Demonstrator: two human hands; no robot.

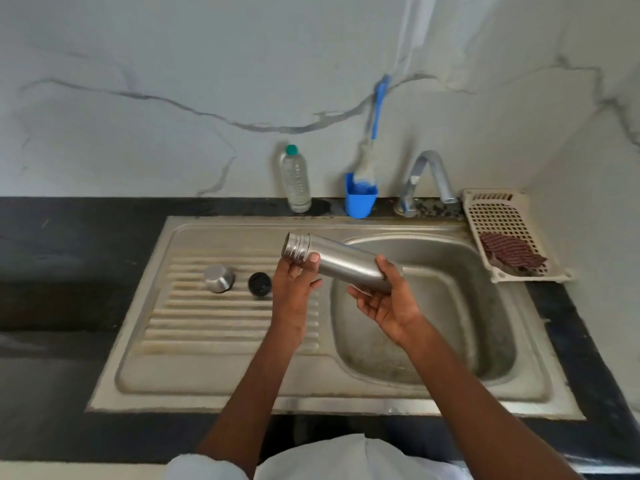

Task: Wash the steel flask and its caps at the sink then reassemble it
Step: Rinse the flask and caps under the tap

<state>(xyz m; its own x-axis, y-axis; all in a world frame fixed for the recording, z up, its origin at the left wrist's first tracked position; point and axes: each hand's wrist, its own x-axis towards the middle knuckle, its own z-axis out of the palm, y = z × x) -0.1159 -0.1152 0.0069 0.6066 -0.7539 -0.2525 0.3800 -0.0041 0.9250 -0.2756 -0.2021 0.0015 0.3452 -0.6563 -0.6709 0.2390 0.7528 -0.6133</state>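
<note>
Both hands are gripping the flask (341, 263), lying sideways above the basin's (450, 306) edge: right hand (384, 299) cradling the base, left hand (294, 282) pinching the threaded neck. Steel cap (219, 278) and black cap (259, 285) are sitting on the drainboard. Best keeping the mouth toward the tap (429, 178).

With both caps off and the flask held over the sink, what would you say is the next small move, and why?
Probably carry the flask right, its open mouth under the tap. Both hands, left and right, hold it uncapped above the basin, and no water runs yet.
</note>
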